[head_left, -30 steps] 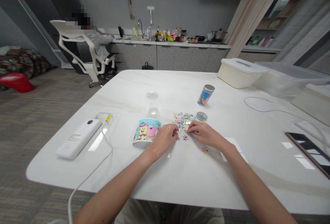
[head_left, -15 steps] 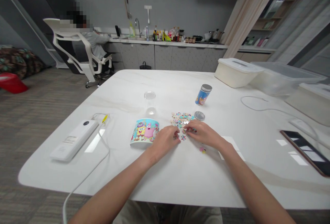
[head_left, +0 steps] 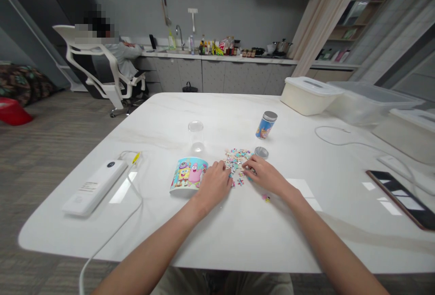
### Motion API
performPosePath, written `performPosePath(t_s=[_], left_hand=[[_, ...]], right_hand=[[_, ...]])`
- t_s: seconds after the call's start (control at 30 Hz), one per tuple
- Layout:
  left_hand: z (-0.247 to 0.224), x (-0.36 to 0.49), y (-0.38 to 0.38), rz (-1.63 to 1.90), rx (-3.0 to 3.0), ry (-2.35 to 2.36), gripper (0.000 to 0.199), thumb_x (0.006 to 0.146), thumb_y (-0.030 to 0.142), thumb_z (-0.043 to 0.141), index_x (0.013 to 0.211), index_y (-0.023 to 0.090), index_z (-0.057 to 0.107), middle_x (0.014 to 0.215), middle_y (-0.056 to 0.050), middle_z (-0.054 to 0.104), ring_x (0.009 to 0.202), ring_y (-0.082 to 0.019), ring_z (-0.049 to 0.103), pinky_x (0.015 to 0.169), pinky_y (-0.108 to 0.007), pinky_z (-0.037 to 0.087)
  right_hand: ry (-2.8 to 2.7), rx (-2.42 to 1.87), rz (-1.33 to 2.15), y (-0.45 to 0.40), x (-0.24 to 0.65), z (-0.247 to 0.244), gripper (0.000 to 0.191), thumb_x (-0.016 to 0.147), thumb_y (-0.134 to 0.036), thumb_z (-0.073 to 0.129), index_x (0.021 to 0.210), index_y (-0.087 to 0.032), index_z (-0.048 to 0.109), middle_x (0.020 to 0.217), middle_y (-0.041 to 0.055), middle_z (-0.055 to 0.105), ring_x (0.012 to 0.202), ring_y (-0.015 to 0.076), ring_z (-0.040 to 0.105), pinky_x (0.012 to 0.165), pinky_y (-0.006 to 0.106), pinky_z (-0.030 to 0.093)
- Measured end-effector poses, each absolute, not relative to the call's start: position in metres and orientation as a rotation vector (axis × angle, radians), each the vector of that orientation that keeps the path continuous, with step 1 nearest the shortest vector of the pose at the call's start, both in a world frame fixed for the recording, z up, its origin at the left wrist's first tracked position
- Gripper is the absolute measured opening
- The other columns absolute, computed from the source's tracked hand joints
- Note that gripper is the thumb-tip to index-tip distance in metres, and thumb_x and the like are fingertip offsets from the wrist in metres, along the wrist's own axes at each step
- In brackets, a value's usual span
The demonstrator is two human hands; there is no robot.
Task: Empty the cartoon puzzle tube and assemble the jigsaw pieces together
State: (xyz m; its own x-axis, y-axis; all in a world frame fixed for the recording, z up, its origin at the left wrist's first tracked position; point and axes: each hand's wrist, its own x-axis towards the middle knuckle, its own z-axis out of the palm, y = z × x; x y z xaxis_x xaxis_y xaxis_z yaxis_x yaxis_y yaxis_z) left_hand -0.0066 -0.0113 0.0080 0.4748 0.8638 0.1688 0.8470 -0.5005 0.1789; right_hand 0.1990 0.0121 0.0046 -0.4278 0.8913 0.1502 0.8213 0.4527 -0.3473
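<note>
Small multicoloured jigsaw pieces (head_left: 234, 161) lie in a loose pile on the white table (head_left: 149, 236). My left hand (head_left: 215, 181) rests at the pile's near left side, fingers bent down and closed over a puzzle piece that partly shows at the fingertips. At the right side, my right hand (head_left: 265, 175) has its fingers pinched together low over the pieces; what they hold is hidden. One loose puzzle piece (head_left: 240, 181) lies between the hands, and a pink and yellow piece (head_left: 266, 198) lies below my right hand. A curved cartoon picture sheet (head_left: 188, 173) is just left of my left hand.
Behind the pile stand a clear jar (head_left: 196, 136), a blue cartoon canister (head_left: 266, 125) and a round lid (head_left: 261, 152). A white power bank (head_left: 97, 188) with a cable is left, a phone (head_left: 403, 200) right. Storage boxes (head_left: 309, 96) line the right back. A person sits beyond.
My left hand has turned flatter, its fingers drawing slightly left from the loose piece between the hands. My right hand stays at the pile's right side. The view has shifted slightly.
</note>
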Motion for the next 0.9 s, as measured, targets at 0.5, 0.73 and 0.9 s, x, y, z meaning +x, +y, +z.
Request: performPosePath(t_s=[0.5, 0.73, 0.9], left_hand=[[0.0091, -0.0080, -0.0113, 0.431, 2.562, 1.599, 0.012, 0.089, 0.020, 0.054, 0.084, 0.015, 0.064, 0.094, -0.009, 0.061, 0.091, -0.023, 0.057, 0.077, -0.035, 0.046], [0.0102, -0.0074, -0.0126, 0.424, 2.585, 1.616, 0.011, 0.089, 0.020, 0.053, 0.088, 0.015, 0.062, 0.099, -0.009, 0.060, 0.092, -0.022, 0.056, 0.078, -0.034, 0.046], [0.0094, -0.0081, -0.0112, 0.408, 2.607, 1.602, 0.012, 0.088, 0.019, 0.051, 0.095, 0.015, 0.060, 0.105, -0.010, 0.059, 0.097, -0.024, 0.056, 0.083, -0.036, 0.046]], right_hand=[[-2.367, -1.398, 0.354, 0.0119, 0.2022, 0.0128, 0.013, 0.081, -0.008, 0.051, 0.078, -0.020, 0.055, 0.080, 0.0028, 0.059, 0.077, 0.0177, 0.054, 0.067, 0.028, 0.041], [-2.368, -1.385, 0.391, 0.0135, 0.2045, 0.0074, 0.014, 0.081, -0.007, 0.055, 0.082, -0.018, 0.063, 0.085, 0.0043, 0.063, 0.082, 0.0183, 0.057, 0.071, 0.029, 0.044], [-2.357, -1.375, 0.481, 0.0166, 0.2076, 0.0072, 0.014, 0.083, -0.012, 0.059, 0.084, -0.019, 0.070, 0.090, 0.0056, 0.067, 0.088, 0.0207, 0.061, 0.077, 0.033, 0.047]])
